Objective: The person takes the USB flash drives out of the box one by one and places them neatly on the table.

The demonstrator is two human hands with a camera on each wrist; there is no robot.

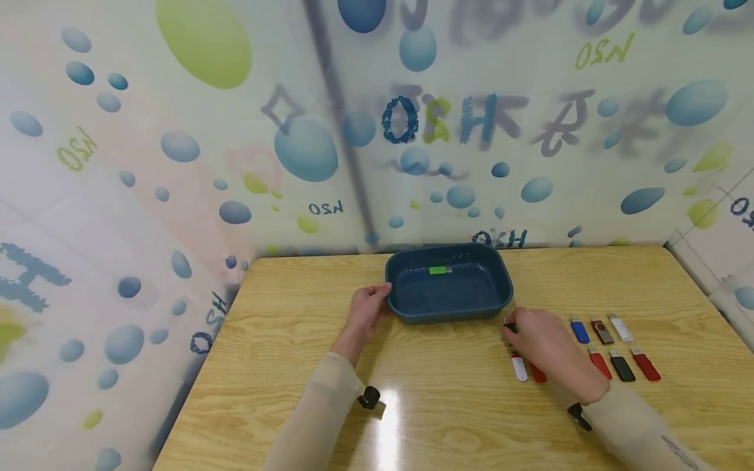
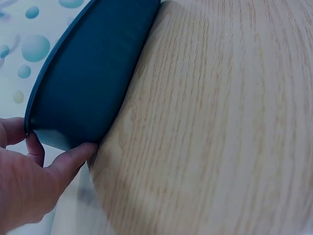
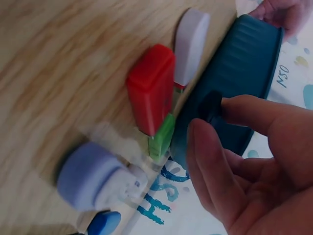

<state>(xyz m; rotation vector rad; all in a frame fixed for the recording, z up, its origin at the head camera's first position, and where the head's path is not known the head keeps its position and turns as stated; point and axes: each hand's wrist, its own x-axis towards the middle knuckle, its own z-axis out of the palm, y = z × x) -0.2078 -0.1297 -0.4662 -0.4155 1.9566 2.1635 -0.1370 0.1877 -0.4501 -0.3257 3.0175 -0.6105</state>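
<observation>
A dark blue plastic tray (image 1: 450, 315) stands at the back of the table, with a green USB stick (image 1: 438, 270) lying inside. My left hand (image 1: 368, 311) grips the tray's left end, fingers at the rim and thumb low on the wall, as the left wrist view shows. Just off the tray's front right corner, my right hand (image 1: 538, 340) pinches a black USB stick (image 3: 211, 106) between thumb and fingertips. Below that hand lie a white USB stick (image 1: 519, 367) and a red USB stick (image 1: 537, 373), partly covered by it. Another green USB stick (image 3: 161, 137) shows in the right wrist view.
Right of my right hand, more USB sticks lie in two rows: blue (image 1: 580, 331), brown with a metal swivel (image 1: 602, 331) and white (image 1: 620, 328) behind; red (image 1: 599, 363), black (image 1: 622, 366) and dark red (image 1: 646, 364) in front. A patterned wall covering (image 1: 412, 196) rises behind the table.
</observation>
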